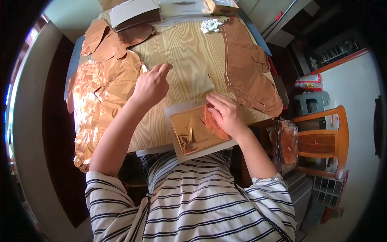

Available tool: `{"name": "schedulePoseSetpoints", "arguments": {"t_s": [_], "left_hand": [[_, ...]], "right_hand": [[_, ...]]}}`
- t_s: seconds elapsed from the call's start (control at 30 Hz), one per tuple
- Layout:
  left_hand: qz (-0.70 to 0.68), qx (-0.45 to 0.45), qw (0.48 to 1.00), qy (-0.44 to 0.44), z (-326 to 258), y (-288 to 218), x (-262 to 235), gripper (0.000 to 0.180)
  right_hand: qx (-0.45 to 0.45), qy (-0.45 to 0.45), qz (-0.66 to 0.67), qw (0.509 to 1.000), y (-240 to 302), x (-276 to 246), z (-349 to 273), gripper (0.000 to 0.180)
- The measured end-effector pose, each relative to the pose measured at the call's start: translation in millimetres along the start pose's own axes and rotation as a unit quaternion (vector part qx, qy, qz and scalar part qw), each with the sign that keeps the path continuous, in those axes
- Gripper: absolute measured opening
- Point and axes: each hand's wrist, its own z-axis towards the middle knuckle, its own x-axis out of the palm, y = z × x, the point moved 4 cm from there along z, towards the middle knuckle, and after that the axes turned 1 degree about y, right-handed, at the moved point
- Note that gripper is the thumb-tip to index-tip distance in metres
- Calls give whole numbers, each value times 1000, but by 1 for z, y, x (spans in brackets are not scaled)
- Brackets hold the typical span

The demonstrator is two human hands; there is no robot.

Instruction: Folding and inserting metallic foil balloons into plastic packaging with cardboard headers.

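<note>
My right hand (225,115) presses a folded copper-coloured foil piece (212,125) into a clear plastic bag (193,133) that lies at the near edge of the wooden table (189,48); a shiny gold-copper foil (187,131) shows inside the bag. My left hand (152,84) hovers over the table's middle, fingers loosely curled, touching the edge of a clear plastic sheet (193,76) and holding nothing that I can make out.
A heap of crumpled copper foil balloons (100,101) covers the table's left side. Flat copper foil shapes (250,72) lie on the right. Small white pieces (210,25) and boxes (135,14) sit at the back. An orange wooden chair (322,141) stands to the right.
</note>
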Motion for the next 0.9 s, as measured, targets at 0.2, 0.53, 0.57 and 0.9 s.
{"name": "schedulePoseSetpoints", "arguments": {"t_s": [0.2,0.53,0.57,0.9], "left_hand": [[-15,-6,1000,-3,-11,-4,-2,44],[-12,6,999,51,-17,-10,12,41],[0,4,998,60,-19,-10,13,41],[-25,10,997,73,-32,-19,15,29]], "right_hand": [[134,-186,35,973,13,-53,-44,19],[398,-97,706,578,44,50,-157,40],[374,-116,643,658,51,48,-138,37],[378,-134,406,821,68,12,-127,29]]}}
